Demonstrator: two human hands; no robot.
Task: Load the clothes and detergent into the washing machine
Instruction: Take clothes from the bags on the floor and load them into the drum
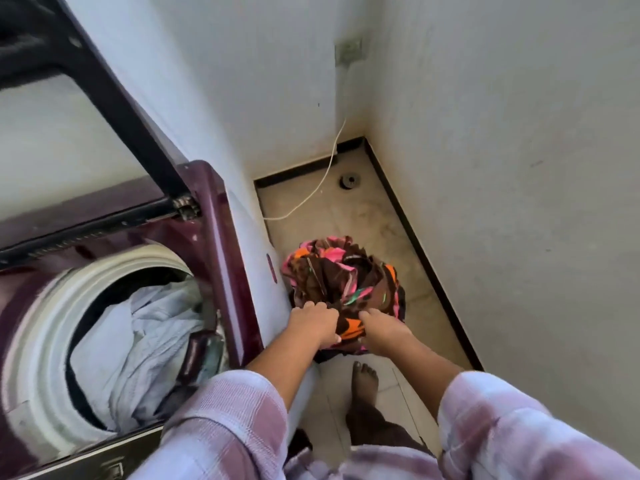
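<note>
Head view: looking down into a narrow corner, a top-loading washing machine [221,216] stands on the left with its lid [114,109] raised. Its drum [34,341] is open and partly filled with pale blue laundry [138,341]. On the floor just beside the machine's right side sits a bunched patterned garment [343,271] in brown, pink and orange. Something dark lies under it, perhaps a basket or more clothes; I cannot tell which.

Both hands are on the near edge of that bundle. The left hand [313,325] has its fingers curled into the fabric, and the right hand [384,332] grips a fold just beside it. Neither is spread wide, and each holds cloth. No detergent is in view.

The step in hand looks like gathering this garment to lift it over into the drum. To do it well, the hands should take in enough of the fabric that no long tail hangs down. A trailing end could drag on the floor, catch on the machine's rim, or sweep the white cable [311,195] lying behind the bundle. The lift needs to clear the top edge of the cabinet before swinging left. The garment should then be dropped loosely on top of the blue laundry, not pressed down, with nothing draped over the drum's lip. The person's bare foot [363,375] stands close to the bundle, so the feet need to stay out of any hanging cloth.
</note>
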